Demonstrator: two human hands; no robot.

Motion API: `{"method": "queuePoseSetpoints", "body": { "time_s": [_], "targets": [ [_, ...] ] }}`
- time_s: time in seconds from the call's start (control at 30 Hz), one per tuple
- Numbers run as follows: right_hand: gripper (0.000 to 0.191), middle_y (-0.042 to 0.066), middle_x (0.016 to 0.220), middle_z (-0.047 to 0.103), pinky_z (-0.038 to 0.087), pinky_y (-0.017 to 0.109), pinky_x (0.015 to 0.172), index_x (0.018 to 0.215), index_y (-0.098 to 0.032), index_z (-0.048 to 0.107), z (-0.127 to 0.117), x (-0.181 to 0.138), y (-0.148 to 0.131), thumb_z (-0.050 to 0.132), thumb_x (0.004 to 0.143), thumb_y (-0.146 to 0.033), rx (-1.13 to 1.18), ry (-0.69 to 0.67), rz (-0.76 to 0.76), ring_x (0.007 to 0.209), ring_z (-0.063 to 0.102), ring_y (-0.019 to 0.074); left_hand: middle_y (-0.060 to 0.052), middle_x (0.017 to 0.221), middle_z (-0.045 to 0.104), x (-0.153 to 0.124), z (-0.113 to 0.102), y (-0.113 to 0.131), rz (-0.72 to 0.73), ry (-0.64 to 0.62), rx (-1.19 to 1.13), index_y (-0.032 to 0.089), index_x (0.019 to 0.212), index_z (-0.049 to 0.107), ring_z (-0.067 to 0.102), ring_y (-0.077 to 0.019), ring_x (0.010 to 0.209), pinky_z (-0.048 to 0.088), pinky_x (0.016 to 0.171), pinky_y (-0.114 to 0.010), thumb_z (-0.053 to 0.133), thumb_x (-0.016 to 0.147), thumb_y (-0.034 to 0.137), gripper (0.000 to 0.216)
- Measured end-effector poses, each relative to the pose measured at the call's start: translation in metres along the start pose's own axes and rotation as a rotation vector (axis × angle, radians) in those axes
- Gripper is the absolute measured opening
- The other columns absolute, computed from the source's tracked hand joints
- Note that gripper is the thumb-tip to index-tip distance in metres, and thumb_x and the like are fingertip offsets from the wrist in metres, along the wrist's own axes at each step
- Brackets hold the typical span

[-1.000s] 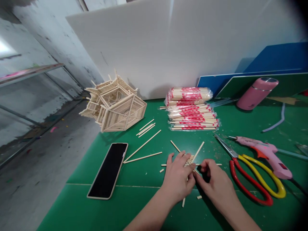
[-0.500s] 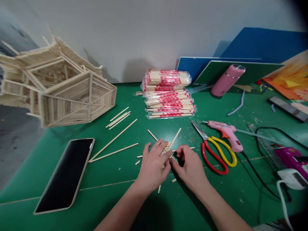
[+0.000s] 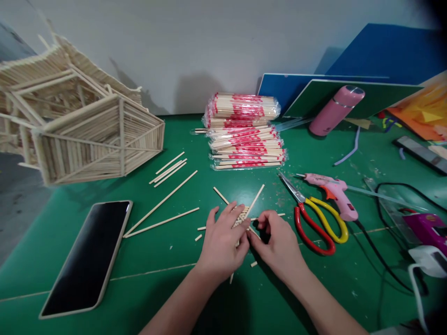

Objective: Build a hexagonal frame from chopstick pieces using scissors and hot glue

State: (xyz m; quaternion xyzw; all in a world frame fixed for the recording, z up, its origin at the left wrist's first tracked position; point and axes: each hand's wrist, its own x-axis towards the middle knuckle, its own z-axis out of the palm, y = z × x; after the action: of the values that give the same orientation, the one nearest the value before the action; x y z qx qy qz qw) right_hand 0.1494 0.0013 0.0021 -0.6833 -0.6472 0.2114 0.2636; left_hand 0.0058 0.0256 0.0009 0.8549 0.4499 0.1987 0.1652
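Note:
My left hand (image 3: 223, 242) lies palm down on a small panel of short wooden sticks (image 3: 241, 217) on the green table (image 3: 167, 279), fingers pressing it flat. My right hand (image 3: 277, 242) sits just to its right, fingers curled and pinching at the panel's edge; what it pinches is too small to make out. Loose long sticks (image 3: 164, 200) and short offcuts lie around both hands.
A large stick-built model (image 3: 80, 125) stands at the back left. A phone (image 3: 87, 256) lies front left. Wrapped chopstick packs (image 3: 244, 135) are stacked behind. Red-and-yellow scissors (image 3: 316, 218), a pink glue gun (image 3: 331, 190), a pink flask (image 3: 337, 109) and cables lie to the right.
The camera has swung to the right and nearer the table. Both hands stay on the stick panel with only slight finger shifts.

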Motion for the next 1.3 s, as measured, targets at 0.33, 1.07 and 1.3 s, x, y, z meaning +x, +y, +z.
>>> {"method": "queuePoseSetpoints", "body": {
  "time_s": [0.33, 1.07, 1.3],
  "targets": [
    [0.015, -0.002, 0.066, 0.052, 0.032, 0.025, 0.055, 0.076, -0.020, 0.044, 0.001, -0.001, 0.002, 0.054, 0.070, -0.029, 0.012, 0.000, -0.011, 0.060, 0.048, 0.0139, -0.008, 0.119, 0.054, 0.002, -0.001, 0.000, 0.002, -0.009, 0.007, 0.022, 0.096, 0.061, 0.041, -0.0261, 0.116, 0.025, 0.092, -0.052, 0.043, 0.073, 0.018, 0.029],
    [0.018, -0.002, 0.071, 0.044, 0.040, 0.023, 0.057, 0.091, -0.019, 0.042, -0.001, -0.008, 0.012, 0.043, 0.081, -0.033, 0.587, 0.241, -0.001, 0.061, 0.045, 0.0105, -0.007, 0.093, 0.062, -0.023, -0.053, -0.020, -0.172, 0.419, -0.017, 0.017, 0.091, 0.059, 0.056, -0.0185, 0.091, 0.043, 0.081, -0.035, 0.043, 0.079, 0.024, 0.021],
    [0.016, -0.003, 0.064, 0.044, 0.036, 0.022, 0.050, 0.087, -0.019, 0.047, 0.001, -0.008, 0.015, 0.040, 0.083, -0.031, 0.708, 0.316, 0.021, 0.054, 0.041, 0.0098, -0.005, 0.083, 0.062, -0.057, -0.061, -0.026, -0.211, 0.413, 0.097, 0.017, 0.082, 0.061, 0.056, -0.0179, 0.082, 0.043, 0.074, -0.033, 0.046, 0.078, 0.025, 0.017]
  ]
}}
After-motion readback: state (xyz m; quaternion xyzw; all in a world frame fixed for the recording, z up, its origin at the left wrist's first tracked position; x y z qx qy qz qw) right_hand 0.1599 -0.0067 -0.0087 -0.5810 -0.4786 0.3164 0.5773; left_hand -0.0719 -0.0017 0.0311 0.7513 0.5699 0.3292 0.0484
